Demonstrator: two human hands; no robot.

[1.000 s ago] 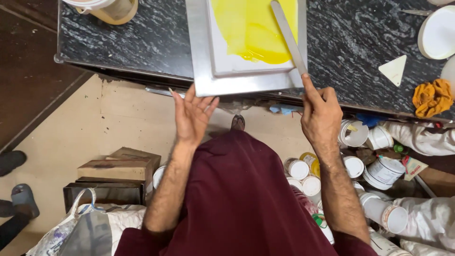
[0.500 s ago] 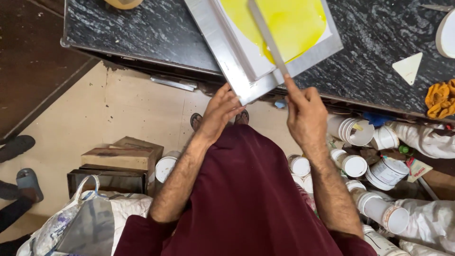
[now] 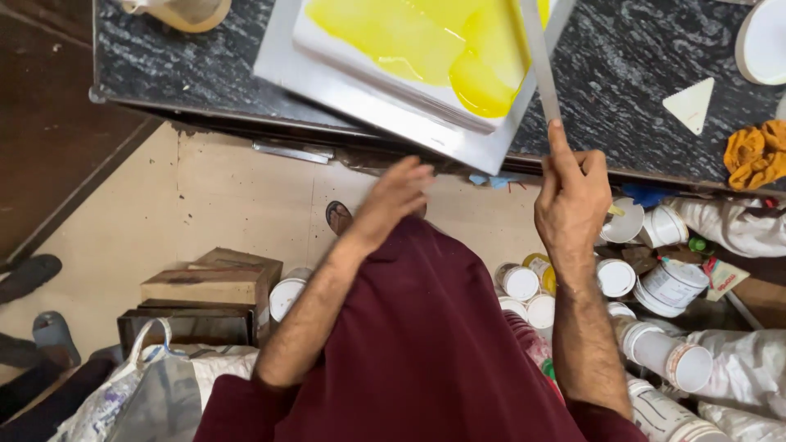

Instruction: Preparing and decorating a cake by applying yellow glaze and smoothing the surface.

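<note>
Presently, right hand [image 3: 571,192] grips lower end of long grey squeegee bar [image 3: 539,57], index finger laid along it. Bar lies across yellow-inked screen frame [image 3: 385,106] on black stone counter [image 3: 630,74]. Left hand [image 3: 395,196] open, blurred, just below frame's near edge, apart from it. Orange rag [image 3: 753,151] and pale triangular scraper [image 3: 692,104] right of frame. White paint tubs [image 3: 655,286] on floor beneath counter edge.
</note>
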